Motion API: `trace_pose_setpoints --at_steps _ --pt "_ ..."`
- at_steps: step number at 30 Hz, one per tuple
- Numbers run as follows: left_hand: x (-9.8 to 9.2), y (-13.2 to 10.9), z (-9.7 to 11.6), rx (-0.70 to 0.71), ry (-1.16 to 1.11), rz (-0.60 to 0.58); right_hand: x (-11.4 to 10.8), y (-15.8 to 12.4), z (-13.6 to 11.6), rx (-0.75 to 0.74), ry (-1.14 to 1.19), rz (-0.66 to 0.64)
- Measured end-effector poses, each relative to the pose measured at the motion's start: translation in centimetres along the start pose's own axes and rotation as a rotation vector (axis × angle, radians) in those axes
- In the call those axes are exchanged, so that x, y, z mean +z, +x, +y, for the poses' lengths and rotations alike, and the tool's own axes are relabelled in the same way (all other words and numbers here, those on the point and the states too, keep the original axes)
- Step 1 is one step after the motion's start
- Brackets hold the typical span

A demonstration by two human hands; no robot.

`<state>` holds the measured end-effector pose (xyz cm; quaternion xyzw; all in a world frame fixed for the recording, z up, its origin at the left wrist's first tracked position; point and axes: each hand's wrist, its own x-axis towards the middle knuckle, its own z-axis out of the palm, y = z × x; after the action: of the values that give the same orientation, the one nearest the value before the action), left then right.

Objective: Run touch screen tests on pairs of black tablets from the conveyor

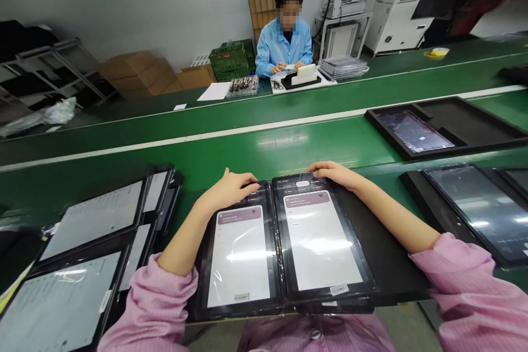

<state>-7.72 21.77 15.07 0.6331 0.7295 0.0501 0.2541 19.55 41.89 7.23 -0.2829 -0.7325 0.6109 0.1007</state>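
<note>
Two lit tablets lie side by side in front of me on a black tray (391,264). My left hand (233,190) rests at the top edge of the left tablet (241,256), its fingers extended over the upper right corner. At the top edge of the right tablet (322,242) is my right hand (334,173), fingers reaching along that edge and partly bent over it. Both screens show a mauve banner above a white area, with a small label near the bottom. Part of another dark device (350,306) shows beneath the right tablet.
More lit tablets (61,302) lie in trays at the left. Dark-screened tablets (482,209) are at the right. Beyond, a black tray (487,126) holds one device on the green conveyor (206,148). Across it sits a person in blue (284,44) by green crates (231,60).
</note>
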Motion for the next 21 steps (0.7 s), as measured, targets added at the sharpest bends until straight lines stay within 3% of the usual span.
trace_pose_setpoints --at_steps 7,15,21 --pt "0.1 -0.1 -0.2 -0.001 0.022 0.037 0.0 0.1 -0.2 -0.029 -0.042 0.012" --pt "1.8 0.0 1.1 -0.051 0.077 0.060 0.0 -0.1 -0.2 -0.014 -0.025 0.012" --pt "0.2 -0.2 0.7 0.005 0.044 0.011 0.2 0.1 -0.3 -0.036 -0.003 0.037"
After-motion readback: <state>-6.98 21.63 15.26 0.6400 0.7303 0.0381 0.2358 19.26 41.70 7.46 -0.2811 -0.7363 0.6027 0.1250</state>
